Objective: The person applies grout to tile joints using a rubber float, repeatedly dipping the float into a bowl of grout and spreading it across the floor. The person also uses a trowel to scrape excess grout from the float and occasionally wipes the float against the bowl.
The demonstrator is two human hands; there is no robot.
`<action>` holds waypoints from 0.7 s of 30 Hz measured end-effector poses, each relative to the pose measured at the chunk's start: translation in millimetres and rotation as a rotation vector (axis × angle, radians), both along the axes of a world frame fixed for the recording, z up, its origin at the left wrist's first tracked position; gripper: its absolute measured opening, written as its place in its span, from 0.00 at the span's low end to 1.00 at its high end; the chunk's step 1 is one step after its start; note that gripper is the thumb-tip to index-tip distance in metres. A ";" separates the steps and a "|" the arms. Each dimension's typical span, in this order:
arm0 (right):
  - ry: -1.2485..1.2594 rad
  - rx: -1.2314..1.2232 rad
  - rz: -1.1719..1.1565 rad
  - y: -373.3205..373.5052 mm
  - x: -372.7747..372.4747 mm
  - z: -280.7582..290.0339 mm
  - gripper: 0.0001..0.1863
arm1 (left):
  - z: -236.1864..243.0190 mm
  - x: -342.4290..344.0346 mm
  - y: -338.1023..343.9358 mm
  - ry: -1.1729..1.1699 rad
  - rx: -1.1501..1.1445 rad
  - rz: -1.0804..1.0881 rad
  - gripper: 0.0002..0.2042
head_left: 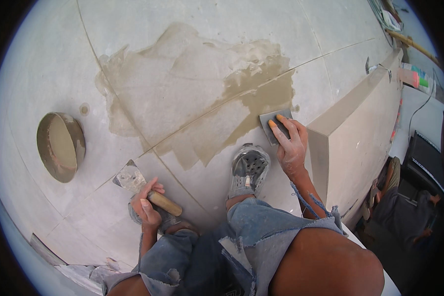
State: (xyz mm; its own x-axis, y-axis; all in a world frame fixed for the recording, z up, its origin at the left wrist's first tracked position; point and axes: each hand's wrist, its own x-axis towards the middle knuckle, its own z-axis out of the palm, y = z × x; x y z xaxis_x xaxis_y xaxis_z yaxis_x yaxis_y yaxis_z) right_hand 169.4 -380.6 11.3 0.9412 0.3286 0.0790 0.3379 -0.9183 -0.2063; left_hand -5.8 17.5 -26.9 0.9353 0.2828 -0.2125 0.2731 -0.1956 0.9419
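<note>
My left hand is closed around a scraper with a wooden handle; its metal blade is smeared with pale paste. In my right hand is a thin dark grey rectangular spreader, pressed flat to the tiled floor. Two of that hand's fingertips have orange coverings. Left of the spreader, a wet grey-beige grout smear covers the tiles and runs along their joints. At the left stands a round bowl with grey-beige paste inside.
A beige tiled block rises right of my right hand. My foot in a grey clog stands between my hands. Beyond the block are a black case, a wooden pole, cables and part of another person.
</note>
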 end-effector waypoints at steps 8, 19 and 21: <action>-0.008 0.020 -0.059 5.9 40.2 -9.2 0.34 | -2.1 1.1 0.4 -0.018 -0.025 -0.017 0.38; 0.007 0.006 -0.072 -13.6 1.3 -4.2 0.31 | -0.4 2.8 0.5 -0.026 -0.001 -0.032 0.36; -0.002 0.011 -0.081 -15.9 12.8 -11.2 0.32 | 0.4 2.9 1.0 -0.017 0.003 -0.032 0.36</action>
State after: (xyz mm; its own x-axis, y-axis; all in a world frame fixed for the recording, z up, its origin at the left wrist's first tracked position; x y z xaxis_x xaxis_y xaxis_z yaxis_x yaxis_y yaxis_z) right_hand 182.2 -396.5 0.2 0.9644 0.2505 0.0842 0.2631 -0.9402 -0.2163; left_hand -2.9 18.5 -26.5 0.9473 0.2535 -0.1960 0.2511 -0.2072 0.9455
